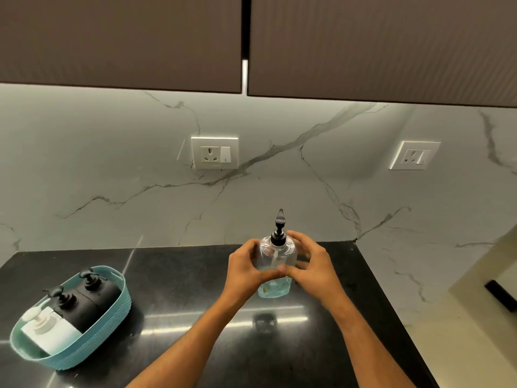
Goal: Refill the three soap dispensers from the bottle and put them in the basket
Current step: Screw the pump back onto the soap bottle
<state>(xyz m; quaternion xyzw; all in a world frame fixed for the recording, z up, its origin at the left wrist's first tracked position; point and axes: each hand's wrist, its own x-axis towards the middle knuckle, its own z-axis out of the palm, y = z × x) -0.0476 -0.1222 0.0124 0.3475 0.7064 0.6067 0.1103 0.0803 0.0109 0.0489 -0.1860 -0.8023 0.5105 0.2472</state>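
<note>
We are holding the bottle [275, 264] upright in both hands over the table [181, 289], with all three dispensers in the basket [117, 301].

We are wrapping our left hand [246, 268] and right hand [310, 264] around the clear body, each grip curled tight on the plastic, thumbs meeting at the front just under the black pump [279, 231]. The bottle is hanging near the table's back edge, well apart from the basket at the left, where two black dispensers [92, 298] and a white dispenser [53, 330] are lying. We are judging the bottle light, since only a little blue soap [272, 289] is showing at the bottom, and its smooth, thin wall is likely slippery and yielding to a squeeze. We are taking it at the broad middle, never by the pump stem, and we are setting it down gently.
</note>
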